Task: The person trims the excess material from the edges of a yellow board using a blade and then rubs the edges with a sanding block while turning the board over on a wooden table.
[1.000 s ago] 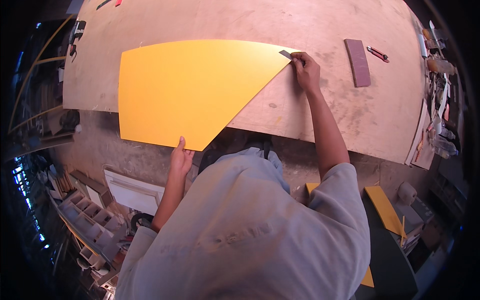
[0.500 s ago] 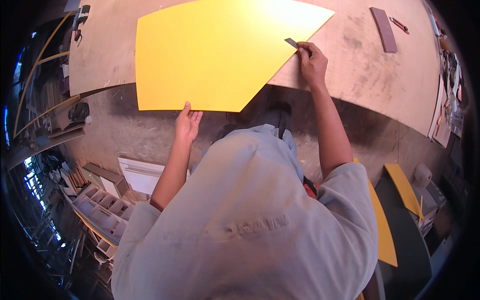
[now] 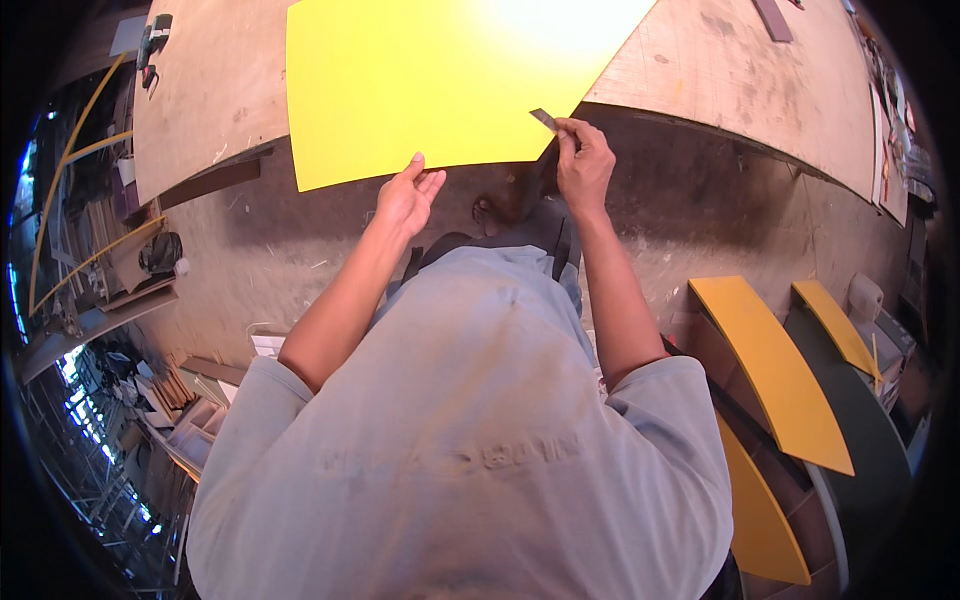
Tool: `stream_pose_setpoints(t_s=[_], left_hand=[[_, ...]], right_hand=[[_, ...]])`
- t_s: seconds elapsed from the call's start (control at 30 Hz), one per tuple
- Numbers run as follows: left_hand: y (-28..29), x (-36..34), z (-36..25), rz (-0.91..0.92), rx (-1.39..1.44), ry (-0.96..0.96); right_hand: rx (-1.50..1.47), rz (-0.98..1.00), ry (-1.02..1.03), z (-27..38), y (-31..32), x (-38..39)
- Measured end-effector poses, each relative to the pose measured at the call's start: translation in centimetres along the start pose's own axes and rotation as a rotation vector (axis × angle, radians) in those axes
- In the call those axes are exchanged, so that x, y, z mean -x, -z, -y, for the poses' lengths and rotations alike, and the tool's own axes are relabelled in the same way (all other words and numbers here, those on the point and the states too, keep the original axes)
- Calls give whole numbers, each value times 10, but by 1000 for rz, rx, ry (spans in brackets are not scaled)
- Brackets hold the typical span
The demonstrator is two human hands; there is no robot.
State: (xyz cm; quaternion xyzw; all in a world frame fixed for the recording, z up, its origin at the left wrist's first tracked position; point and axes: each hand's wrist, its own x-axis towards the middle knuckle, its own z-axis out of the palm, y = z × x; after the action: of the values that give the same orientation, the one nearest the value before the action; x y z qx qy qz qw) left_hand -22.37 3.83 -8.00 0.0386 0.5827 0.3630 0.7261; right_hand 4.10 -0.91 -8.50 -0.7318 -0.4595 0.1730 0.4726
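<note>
A large yellow panel (image 3: 420, 90) with a slanted right side lies on the wooden workbench, its near edge jutting out toward me. My left hand (image 3: 405, 200) grips that near edge, the thumb over the top and the fingers bent close below. Near the panel's right corner, my right hand (image 3: 586, 165) pinches a small dark flat strip with a slanted end (image 3: 543, 120) between thumb and fingertips. The strip is over the panel's surface; whether it touches is not clear.
The pale wooden workbench (image 3: 690, 80) spans the far side. A cordless drill (image 3: 153, 40) lies at its left end, a brown strip (image 3: 772, 20) at its right. Yellow curved panels (image 3: 775, 375) and a dark green one (image 3: 850, 430) stand behind me on the right.
The panel's near edge has turned, its right corner now farther back. My right hand with the strip has moved left and nearer. My left hand has slid right along the edge. The view has shifted.
</note>
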Motion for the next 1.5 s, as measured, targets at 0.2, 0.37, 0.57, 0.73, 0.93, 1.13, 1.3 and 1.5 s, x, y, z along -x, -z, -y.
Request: stream_pose_setpoints(t_s=[0.2, 0.37, 0.57, 0.73, 0.93, 1.13, 1.3, 1.5], left_hand=[[5, -7, -1, 38, -18, 5], [11, -11, 0, 78, -37, 27], [47, -18, -15, 64, -6, -21], [126, -35, -62, -66, 36, -115], [181, -30, -131, -65, -301, -167], [181, -33, -176, 170, -736, 15], [174, -39, -208, 381, -1008, 107], [175, -53, -227, 456, -1096, 137]], right_hand=[[-24, -26, -26, 18, -10, 39], [-14, -78, -63, 10, -6, 32], [5, -59, -45, 19, -12, 41], [-20, -75, -133, 23, -18, 52], [-3, -227, -218, 31, -28, 54], [107, -397, -244, 42, -58, 67], [129, -573, -342, 53, -86, 77], [201, -668, -374, 58, -99, 79]])
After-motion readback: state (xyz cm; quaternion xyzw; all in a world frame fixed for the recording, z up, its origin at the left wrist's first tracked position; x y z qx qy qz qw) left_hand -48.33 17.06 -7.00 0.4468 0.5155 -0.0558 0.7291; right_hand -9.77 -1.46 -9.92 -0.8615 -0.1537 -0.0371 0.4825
